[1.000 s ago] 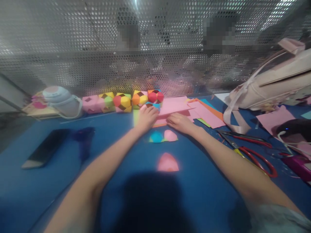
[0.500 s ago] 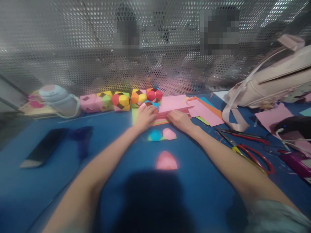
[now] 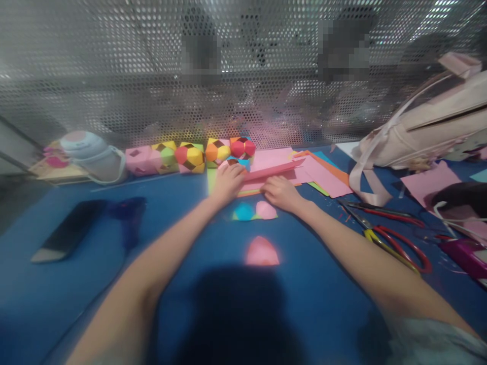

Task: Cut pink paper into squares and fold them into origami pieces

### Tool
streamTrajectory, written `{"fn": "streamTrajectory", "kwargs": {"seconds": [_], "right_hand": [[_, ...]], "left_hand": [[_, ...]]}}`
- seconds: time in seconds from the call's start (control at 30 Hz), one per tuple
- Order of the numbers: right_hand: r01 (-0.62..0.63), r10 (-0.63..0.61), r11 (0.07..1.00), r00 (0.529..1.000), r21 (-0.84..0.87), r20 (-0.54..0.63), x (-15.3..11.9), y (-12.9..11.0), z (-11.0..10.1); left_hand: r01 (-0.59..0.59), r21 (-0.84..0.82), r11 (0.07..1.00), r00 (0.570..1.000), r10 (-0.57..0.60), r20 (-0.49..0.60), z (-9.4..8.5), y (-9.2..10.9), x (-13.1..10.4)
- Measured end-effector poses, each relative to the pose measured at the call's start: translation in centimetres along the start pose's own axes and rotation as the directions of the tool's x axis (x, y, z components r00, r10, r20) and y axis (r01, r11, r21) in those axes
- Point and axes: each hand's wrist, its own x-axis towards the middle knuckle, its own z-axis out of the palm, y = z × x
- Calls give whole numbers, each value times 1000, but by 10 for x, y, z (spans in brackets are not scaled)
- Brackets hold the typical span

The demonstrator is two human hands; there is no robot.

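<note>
My left hand (image 3: 229,181) has its fingers closed on the left end of a folded pink paper strip (image 3: 272,171), whose right part rises off the sheets below. Just below the strip, my right hand (image 3: 278,191) rests with bent fingers on the paper stack; what its fingertips touch is too blurred to tell. Pink sheets (image 3: 266,157) lie under and behind both hands. Nearer to me are a small blue paper piece (image 3: 244,211), a pink one (image 3: 266,210) and a pink rounded piece (image 3: 262,251).
Colourful folded paper balls (image 3: 189,158) line the back before a perforated metal screen (image 3: 152,101). At left are a bottle (image 3: 91,157), a phone (image 3: 70,230) and a dark blue tool (image 3: 129,223). Scissors (image 3: 399,248), pliers (image 3: 388,211) and a pale bag (image 3: 426,121) are at right.
The strip's right part has lifted and opened from the stack. My right hand has moved slightly down off it, while my left hand has hardly moved.
</note>
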Motion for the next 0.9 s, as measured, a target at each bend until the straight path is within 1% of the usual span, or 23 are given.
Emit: {"fn": "streamTrajectory", "kwargs": {"seconds": [0.2,0.37,0.47,0.7,0.9], "right_hand": [[-42,43,999,999,-27,4,1,-2,-1],[-123,120,988,992,-95,-31,6,-4,2],[-143,140,980,990,-140,-38,11,-6,1],[-128,120,966,992,-225,-45,20,-8,-7],[-95,86,959,995,-266,-48,22,-1,-16]], "left_hand": [[-22,11,1000,1000,22,-3,-2,1,0],[-43,28,999,999,43,3,-2,1,0],[-51,37,998,999,50,14,-1,1,1],[-57,48,997,997,55,55,-2,3,2],[-20,57,998,996,16,83,-3,5,0]]}}
